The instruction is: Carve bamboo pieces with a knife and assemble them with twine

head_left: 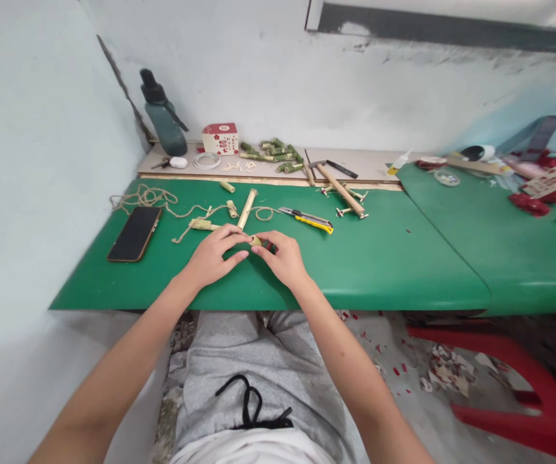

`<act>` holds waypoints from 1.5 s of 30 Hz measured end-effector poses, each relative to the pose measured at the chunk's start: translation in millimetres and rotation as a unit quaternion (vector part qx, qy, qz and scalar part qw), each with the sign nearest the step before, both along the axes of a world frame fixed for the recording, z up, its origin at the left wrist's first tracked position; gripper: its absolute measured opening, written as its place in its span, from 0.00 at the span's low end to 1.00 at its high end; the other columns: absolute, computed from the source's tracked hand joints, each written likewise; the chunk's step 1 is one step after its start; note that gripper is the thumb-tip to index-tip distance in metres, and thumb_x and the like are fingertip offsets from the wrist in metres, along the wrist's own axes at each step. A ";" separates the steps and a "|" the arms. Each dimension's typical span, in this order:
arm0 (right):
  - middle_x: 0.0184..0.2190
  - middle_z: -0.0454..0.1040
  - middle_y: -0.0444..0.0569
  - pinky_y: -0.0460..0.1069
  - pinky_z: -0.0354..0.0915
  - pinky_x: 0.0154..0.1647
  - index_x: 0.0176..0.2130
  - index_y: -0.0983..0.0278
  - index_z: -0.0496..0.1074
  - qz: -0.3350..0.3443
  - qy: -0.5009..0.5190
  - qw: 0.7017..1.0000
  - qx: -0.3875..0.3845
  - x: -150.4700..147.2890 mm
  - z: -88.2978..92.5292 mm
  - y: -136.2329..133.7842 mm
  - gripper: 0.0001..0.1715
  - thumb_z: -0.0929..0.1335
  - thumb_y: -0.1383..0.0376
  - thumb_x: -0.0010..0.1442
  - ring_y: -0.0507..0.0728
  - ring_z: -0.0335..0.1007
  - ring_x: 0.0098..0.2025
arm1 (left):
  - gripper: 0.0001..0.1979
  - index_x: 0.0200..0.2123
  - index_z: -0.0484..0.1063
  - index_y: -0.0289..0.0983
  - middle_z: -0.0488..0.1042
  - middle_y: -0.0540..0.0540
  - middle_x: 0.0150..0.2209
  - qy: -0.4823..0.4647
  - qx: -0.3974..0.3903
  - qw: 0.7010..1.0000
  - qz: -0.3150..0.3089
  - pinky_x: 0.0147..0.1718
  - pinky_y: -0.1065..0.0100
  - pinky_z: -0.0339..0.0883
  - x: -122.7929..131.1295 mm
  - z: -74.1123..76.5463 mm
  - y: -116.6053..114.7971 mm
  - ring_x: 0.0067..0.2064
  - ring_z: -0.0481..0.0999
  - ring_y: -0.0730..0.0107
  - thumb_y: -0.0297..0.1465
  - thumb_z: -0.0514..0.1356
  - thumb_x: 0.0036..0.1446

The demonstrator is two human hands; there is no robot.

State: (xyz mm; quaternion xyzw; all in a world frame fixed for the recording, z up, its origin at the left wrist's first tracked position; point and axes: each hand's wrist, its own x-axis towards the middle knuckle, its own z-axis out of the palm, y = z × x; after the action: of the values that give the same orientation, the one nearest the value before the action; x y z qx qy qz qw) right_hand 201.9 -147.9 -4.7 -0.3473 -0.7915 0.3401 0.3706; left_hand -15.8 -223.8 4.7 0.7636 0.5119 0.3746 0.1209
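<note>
A short, pale bamboo tube (255,240) is held just above the green tabletop between the thumb and fingers of my right hand (282,254). My left hand (216,256) is close on the other side, its fingers stretched out and thumb apart. Its index fingertip meets the tube's near end. Just beyond the fingers lies a longer bamboo tube (247,209). Left of it is a short bamboo piece (231,208) on a thin twine (191,211). More joined bamboo pieces (203,224) lie behind my left hand, partly covered. Another short tube (227,186) lies farther back.
A yellow utility knife (309,220) lies to the right, blade exposed. Behind it are a hammer (340,188) and small stick figures (350,211). A phone (135,234) lies left. On the back ledge stand a bottle (166,119), a box (220,139) and green bamboo pieces (275,152).
</note>
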 end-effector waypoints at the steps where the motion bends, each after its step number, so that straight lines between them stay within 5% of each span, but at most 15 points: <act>1: 0.39 0.84 0.47 0.50 0.68 0.41 0.48 0.59 0.84 0.002 0.002 1.000 -0.001 0.1 0.3 -0.3 0.11 0.77 0.62 0.65 0.55 0.75 0.36 | 0.16 0.58 0.79 0.42 0.76 0.41 0.56 -0.002 -0.002 1.000 0.003 0.60 0.54 0.74 0.3 1.0 -0.5 0.59 0.79 0.57 0.39 0.62 0.72; 45: 0.40 0.82 0.48 0.50 0.68 0.42 0.51 0.58 0.84 0.041 -0.013 0.999 0.019 0.3 0.4 -1.8 0.12 0.75 0.60 0.69 0.55 0.75 0.38 | 0.12 0.52 0.78 0.42 0.72 0.40 0.58 0.001 -0.020 1.000 -0.010 0.62 0.54 0.73 1.9 3.7 -0.9 0.58 0.77 0.57 0.39 0.63 0.70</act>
State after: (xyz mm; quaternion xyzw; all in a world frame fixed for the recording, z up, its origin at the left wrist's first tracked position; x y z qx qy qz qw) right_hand 202.2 -149.7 -4.3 -0.3114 -0.8161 0.3357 0.3526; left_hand -13.9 -224.7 8.4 0.7664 0.5118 0.3622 0.1399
